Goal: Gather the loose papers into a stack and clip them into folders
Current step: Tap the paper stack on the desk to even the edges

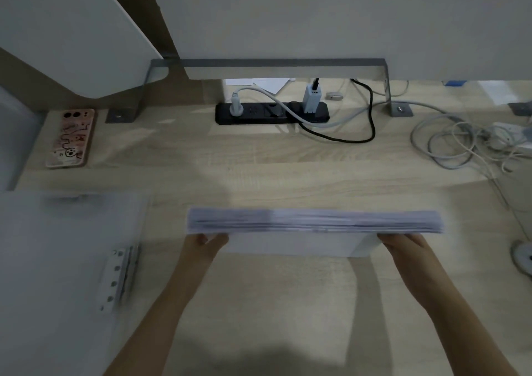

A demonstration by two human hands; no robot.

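Note:
A thick stack of white papers (313,226) stands on edge above the wooden desk (259,151), its top edge facing me and blurred by motion. My left hand (205,243) grips the stack's left end and my right hand (403,243) grips its right end. To the left lies an open translucent folder (57,260) with a metal clip mechanism (119,277) near its right edge.
A phone in a pink patterned case (70,138) lies at the back left. A black power strip (272,112) with plugs and cables sits at the back, under a partition bracket. Tangled grey cables (460,142) fill the right side. A round white object (522,260) lies at the right edge.

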